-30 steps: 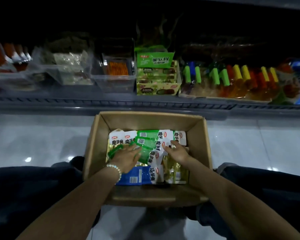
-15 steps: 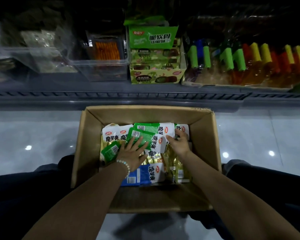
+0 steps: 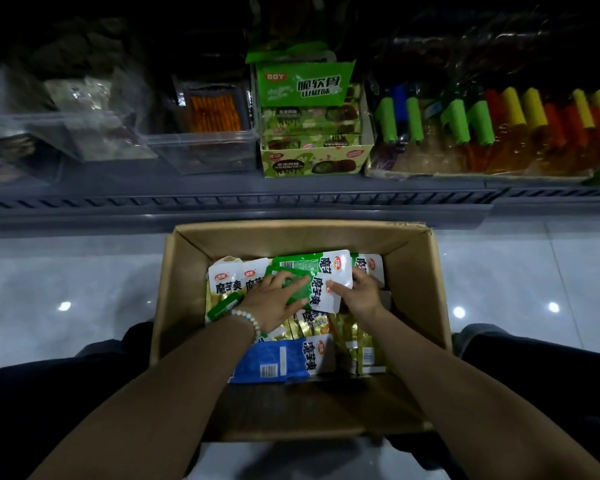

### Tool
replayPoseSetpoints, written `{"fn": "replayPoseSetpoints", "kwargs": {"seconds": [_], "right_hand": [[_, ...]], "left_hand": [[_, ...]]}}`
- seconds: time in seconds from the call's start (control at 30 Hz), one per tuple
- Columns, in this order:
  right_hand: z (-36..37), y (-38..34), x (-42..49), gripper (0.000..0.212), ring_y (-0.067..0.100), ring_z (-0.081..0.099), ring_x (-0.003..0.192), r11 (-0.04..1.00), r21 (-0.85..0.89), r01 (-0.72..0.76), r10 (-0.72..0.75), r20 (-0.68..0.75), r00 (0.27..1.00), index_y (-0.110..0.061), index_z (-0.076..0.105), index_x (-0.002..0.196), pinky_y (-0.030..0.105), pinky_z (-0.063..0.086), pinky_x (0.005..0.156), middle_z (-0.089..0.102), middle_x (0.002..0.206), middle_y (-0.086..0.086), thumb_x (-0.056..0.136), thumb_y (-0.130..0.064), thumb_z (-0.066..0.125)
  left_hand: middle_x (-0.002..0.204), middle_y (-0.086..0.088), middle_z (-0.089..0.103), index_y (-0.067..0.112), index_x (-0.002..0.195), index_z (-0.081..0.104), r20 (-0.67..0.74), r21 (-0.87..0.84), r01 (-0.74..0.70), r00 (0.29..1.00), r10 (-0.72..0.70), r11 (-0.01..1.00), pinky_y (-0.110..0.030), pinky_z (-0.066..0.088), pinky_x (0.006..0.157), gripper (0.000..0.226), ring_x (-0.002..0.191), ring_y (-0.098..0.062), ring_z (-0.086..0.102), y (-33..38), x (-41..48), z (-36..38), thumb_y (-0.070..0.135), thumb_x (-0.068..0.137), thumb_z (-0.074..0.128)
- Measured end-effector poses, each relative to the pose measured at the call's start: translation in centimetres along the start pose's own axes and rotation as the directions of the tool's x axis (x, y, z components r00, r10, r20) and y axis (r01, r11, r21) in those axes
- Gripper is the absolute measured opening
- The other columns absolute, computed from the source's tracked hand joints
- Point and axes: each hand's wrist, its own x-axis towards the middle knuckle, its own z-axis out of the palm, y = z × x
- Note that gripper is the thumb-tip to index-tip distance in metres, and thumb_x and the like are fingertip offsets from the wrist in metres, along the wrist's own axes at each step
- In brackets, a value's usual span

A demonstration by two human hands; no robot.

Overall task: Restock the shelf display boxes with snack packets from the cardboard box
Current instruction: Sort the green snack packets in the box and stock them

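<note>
Head view
Cardboard box (image 3: 438, 306): sits open on the pale tiled floor (image 3: 49, 282), between the person's dark-trousered knees (image 3: 42, 403) and just in front of the shelf.
Snack packets (image 3: 227, 287): lie loose inside the box, piled toward its far end; most are white with green, over gold-foil ones.
Left hand (image 3: 274, 297): lies palm-down on the pile with fingers fairly straight and splayed, pressing on a green packet (image 3: 297, 291) that shows between forefinger and thumb. A pale bead bracelet (image 3: 250, 320) circles the wrist.
Right hand (image 3: 361, 292): thumb lies on top of a white-and-green packet (image 3: 333, 266) near its right edge, fingers curled beside that edge, pinching it.
Blue packet (image 3: 274, 362): lies flat at the near edge of the pile, barcode up, partly under the left forearm.
Gold packets (image 3: 347, 329): lie below the right wrist.
Shelf (image 3: 222, 199): grey, low, running across the top of the view.
Green display box (image 3: 312, 164): stands on the shelf directly beyond the cardboard box, holding green-wrapped snacks with a green pack propped on top.
Clear tub (image 3: 205, 150): just left of the display box, holding orange sticks.
Tray of coloured tubes (image 3: 499, 116): just right of the display box.
</note>
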Motion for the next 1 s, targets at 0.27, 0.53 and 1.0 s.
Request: {"fn": "replayPoseSetpoints", "kwargs": {"seconds": [0.27, 0.53, 1.0], "right_hand": [[-1.8, -3.9, -2.1, 0.028, 0.015, 0.067, 0.080, 0.990, -0.138, -0.034, 0.073, 0.288, 0.955, -0.002, 0.065, 0.113, 0.019, 0.055, 0.065, 0.068, 0.107, 0.011, 0.086, -0.006, 0.067], [-3.3, -7.6, -6.0, 0.015, 0.014, 0.069, 0.064, 0.992, -0.126, 0.015, 0.022, 0.291, 0.956, -0.007, 0.068, 0.098, 0.024, 0.056, 0.056, 0.071, 0.092, 0.012, 0.084, -0.010, 0.069], [-3.7, -19.5, -18.2, 0.027, 0.015, 0.068, 0.067, 0.947, 0.116, 0.300, -0.317, 0.166, 0.934, -0.007, 0.064, 0.103, 0.026, 0.056, 0.063, 0.072, 0.084, 0.006, 0.078, -0.010, 0.075]], "left_hand": [[0.153, 0.000, 0.032, 0.025, 0.150, 0.023, -0.094, -0.298, 0.075, 0.990, -0.108, 0.951, -0.043, 0.030, 0.114, 0.089, 0.139, -0.021, 0.032, 0.4, -0.9, -2.8, 0.059, 0.079, 0.064], [0.118, 0.010, 0.052, 0.014, 0.125, 0.050, -0.116, -0.659, 0.015, 0.986, -0.121, 0.752, -0.006, 0.043, 0.074, 0.052, 0.104, -0.006, 0.051, 3.1, -5.6, -4.6, 0.034, 0.082, 0.073], [0.121, -0.005, 0.066, 0.018, 0.121, 0.058, -0.158, -0.841, -0.167, 0.986, 0.061, 0.515, -0.042, 0.047, 0.101, 0.056, 0.111, -0.021, 0.063, 11.3, -16.9, -13.4, 0.046, 0.073, 0.068]]}}
